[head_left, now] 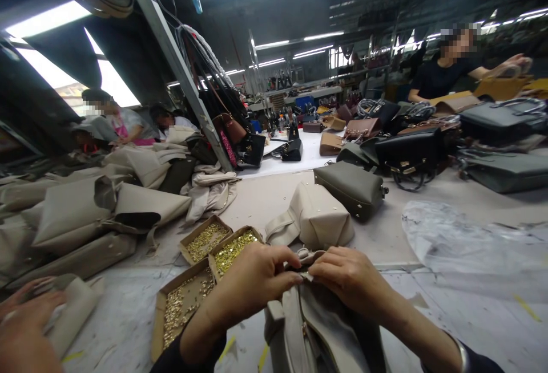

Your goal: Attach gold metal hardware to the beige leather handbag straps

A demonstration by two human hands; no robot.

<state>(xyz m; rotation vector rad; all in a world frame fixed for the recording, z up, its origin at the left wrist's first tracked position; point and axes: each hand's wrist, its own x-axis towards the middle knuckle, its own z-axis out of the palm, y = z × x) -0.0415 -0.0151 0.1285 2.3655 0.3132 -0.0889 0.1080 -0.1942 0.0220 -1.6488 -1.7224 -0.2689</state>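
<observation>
A beige leather handbag (317, 327) stands in front of me at the table's near edge. My left hand (252, 282) and my right hand (346, 279) meet at its top, both pinching a small tab of the bag between curled fingers. Just left of my left hand lie three open cardboard boxes of small gold metal fittings (231, 250). Another beige bag (317, 216) lies on its side just beyond my hands.
Another person's hand (21, 327) rests on a beige piece at the lower left. Beige bags (81, 213) pile up on the left, an olive bag (351, 187) sits mid-table, dark bags (411, 150) crowd the right. Clear plastic sheet (471, 242) lies right. Several people work behind.
</observation>
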